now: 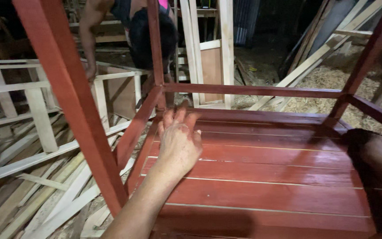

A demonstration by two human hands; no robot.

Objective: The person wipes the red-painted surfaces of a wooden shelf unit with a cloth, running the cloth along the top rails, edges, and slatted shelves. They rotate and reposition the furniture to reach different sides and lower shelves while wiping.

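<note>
- Dim workshop ground strewn with pale wood offcuts and slats (45, 194) on the left, and a spread of sawdust and shavings (332, 84) toward the far right.
- Filling most of the view is a red-painted wooden frame (261, 90), apparently a piece of furniture turned upside down, with its legs pointing up.
- Its slatted red panel (270, 177) lies flat below, the boards running left to right with thin pale gaps between them.
- One thick red leg (71, 102) rises at the near left corner of the panel; another leg (155, 44) stands at the far left corner, and a third (368, 57) slants up at the far right.
- The person's left hand (177, 141) rests flat on the slatted panel near its far left corner, palm down, fingers loosely spread and reaching toward the far rail; it grips nothing. Red paint smears show on the back of the hand.
- The right hand (376, 163) is a dark, blurred shape at the right edge of the panel; whether it is clenched or loose cannot be told.
- Unpainted pale wooden frames (36, 110) stand left of the red frame, and more lean upright (208, 53) behind it.
- Another person (147, 31) bends over beyond the far left corner, one arm reaching down to a pale frame.
</note>
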